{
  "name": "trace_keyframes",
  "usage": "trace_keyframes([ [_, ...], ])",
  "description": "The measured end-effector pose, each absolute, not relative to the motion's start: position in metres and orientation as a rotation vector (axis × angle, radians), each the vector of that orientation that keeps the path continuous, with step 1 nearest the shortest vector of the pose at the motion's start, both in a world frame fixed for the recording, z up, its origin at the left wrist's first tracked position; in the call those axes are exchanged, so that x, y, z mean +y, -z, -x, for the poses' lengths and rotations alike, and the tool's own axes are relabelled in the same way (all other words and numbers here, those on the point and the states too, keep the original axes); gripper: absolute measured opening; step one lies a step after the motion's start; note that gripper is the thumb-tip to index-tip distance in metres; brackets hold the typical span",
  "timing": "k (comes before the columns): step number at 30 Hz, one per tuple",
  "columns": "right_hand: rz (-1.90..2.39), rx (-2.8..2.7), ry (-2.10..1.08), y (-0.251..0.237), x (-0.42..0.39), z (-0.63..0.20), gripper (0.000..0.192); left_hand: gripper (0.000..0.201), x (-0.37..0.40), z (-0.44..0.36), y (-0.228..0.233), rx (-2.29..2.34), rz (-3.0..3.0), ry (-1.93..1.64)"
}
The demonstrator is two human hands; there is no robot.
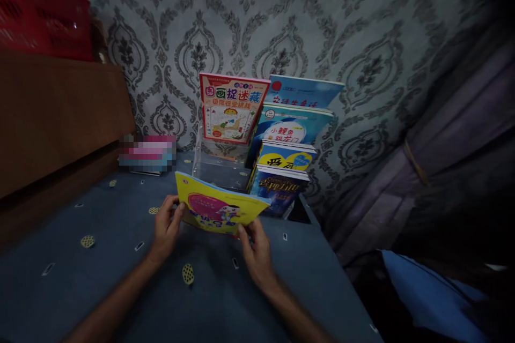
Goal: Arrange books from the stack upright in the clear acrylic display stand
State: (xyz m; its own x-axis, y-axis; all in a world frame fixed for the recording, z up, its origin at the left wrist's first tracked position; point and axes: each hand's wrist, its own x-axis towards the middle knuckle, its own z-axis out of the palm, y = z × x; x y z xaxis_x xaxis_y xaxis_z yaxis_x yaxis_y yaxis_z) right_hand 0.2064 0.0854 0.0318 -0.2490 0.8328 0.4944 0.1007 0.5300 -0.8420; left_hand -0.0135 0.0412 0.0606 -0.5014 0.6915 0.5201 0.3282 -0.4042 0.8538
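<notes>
Both hands on a yellow book (pixel 219 209) w/ a pink patch and a cartoon kid on the cover. Left hand (pixel 167 228) pinches its near-left edge, thumb on top, right hand (pixel 255 249) grips the near-right corner, so both are closed on it, not loose. Book is held tilted just above the table (pixel 100 273), which has a blue-grey cloth w/ small leaf-ish prints.

Right behind the book there's a clear acrylic stand (pixel 219 163). Left slot has a red-bordered picture book (pixel 231 110) standing upright. Right side is stepped: blue book (pixel 303 91) at the very back, then a blue-white one (pixel 289 128), then one w/ a yellow cover (pixel 285 159), and a dark blue book (pixel 277 187) in front, each sitting lower than the one behind.

Off to the left a blurred-out pink/white item (pixel 147 153) lies flat on the table near a brown wooden board (pixel 56 112), red crate (pixel 40 10) up top. Patterned grey wallpaper (pixel 281 21) behind, dark curtain (pixel 450 144) on the right.
</notes>
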Motion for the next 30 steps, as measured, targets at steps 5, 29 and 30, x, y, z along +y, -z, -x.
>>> trace_keyframes([
  [5, 0.789, -1.727, -0.875, -0.032, 0.089, -0.208, 0.021, 0.033, 0.045, 0.015, -0.054, 1.544, -1.361, -1.918],
  [29, 0.463, -1.918, -0.322, -0.261, 0.222, -0.186, 0.011, 0.042, 0.190, 0.075, -0.247, 0.987, -1.871, -2.186],
  [30, 0.467, -1.909, -0.292, -0.268, 0.228, -0.185, 0.012, 0.043, 0.198, 0.077, -0.253, 0.958, -1.879, -2.187],
])
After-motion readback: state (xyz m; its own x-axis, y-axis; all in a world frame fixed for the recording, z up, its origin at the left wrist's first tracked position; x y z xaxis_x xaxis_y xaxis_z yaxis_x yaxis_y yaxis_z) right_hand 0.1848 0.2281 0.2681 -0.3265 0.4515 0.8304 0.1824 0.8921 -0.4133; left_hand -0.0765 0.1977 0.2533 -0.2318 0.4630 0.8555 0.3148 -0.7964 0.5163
